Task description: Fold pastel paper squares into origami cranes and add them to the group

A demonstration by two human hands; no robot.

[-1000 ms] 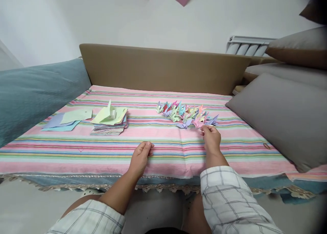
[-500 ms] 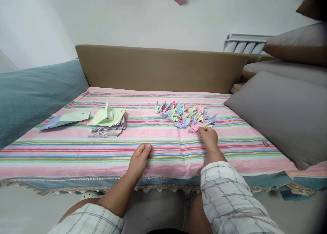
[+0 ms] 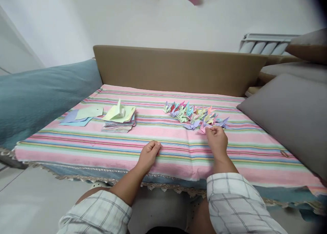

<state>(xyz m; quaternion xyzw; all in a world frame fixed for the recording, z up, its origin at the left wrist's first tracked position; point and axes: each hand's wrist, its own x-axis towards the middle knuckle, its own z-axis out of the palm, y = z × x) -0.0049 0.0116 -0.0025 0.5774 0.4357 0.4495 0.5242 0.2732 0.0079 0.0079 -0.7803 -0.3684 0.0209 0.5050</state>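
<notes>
Item 1: pink paper crane [image 3: 202, 129], set on striped cloth [image 3: 173, 162] at the near edge of a cluster of paper cranes [image 3: 182, 118], toward its right. Just right of a lavender paper crane [image 3: 193, 125]. Right side covered by fingers; long axis apparently left to right, exact lie impossible to tell.

Item 2: right hand [image 3: 217, 138], palm side down, reaching in from the near side. Thumb and index finger seemingly pinched on the right edge of item 1; no gap visible there. Crane immediately left of the fingertips and slightly beyond; by far the nearer hand.

Item 3: left hand [image 3: 149, 155], above the near part of the cloth, left of item 1 and closer to the body, well apart from it. Fingers curled in, thumb against index finger; nothing visible in the grasp.

Item 4: paper stack [image 3: 119, 126], pale green sheets on top, one flap upright; small white block [image 3: 123, 112] beside the flap. Left of the cranes, well apart.

Item 5: loose sheets [image 3: 79, 116], green, lavender and blue, overlapping, left of the stack.

Item 6: grey cushion [image 3: 286, 108], right of the cranes.
</notes>
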